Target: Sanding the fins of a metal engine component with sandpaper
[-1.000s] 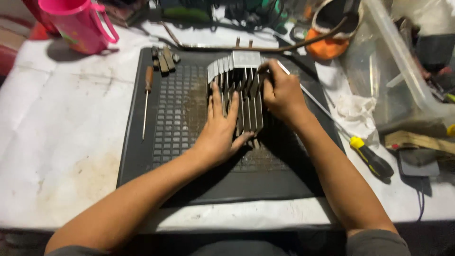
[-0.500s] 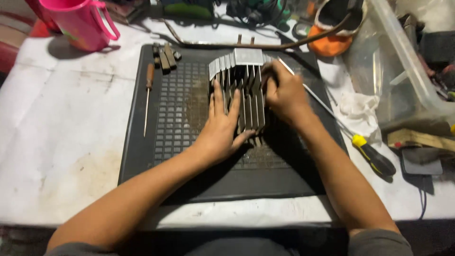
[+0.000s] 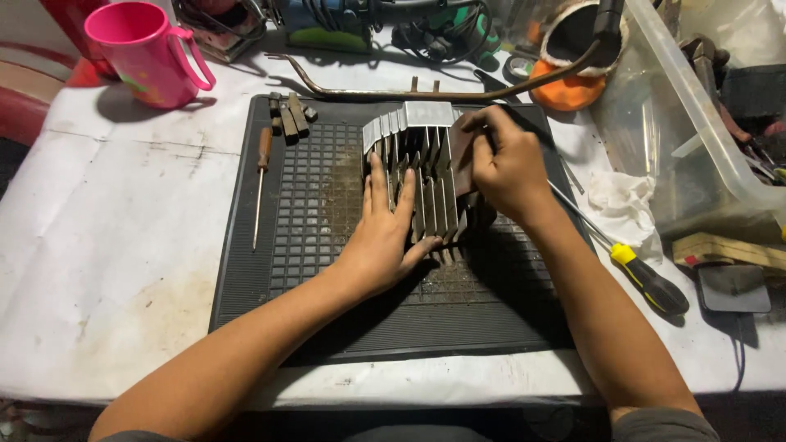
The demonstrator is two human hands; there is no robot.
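Finned metal block (image 3: 426, 176) lies on the black rubber mat (image 3: 303, 270), toward the mat's 12 o'clock edge. Left hand (image 3: 385, 233) rests flat on the fins, fingers spread apart, pressing down from 7 o'clock. Right hand (image 3: 503, 164) is curled and clamped on the block's 3 o'clock side. Screwdriver (image 3: 260, 184) lies at the mat's 9 o'clock. Pink mug (image 3: 143, 53) stands on the worktop (image 3: 106, 245) at 10 o'clock.

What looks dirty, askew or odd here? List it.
A brownish patch of grit sits on the black mat just left of the finned metal part, beside the left hand. The white table cover is stained and cracked. A crumpled white rag lies at the right. Nothing looks broken.
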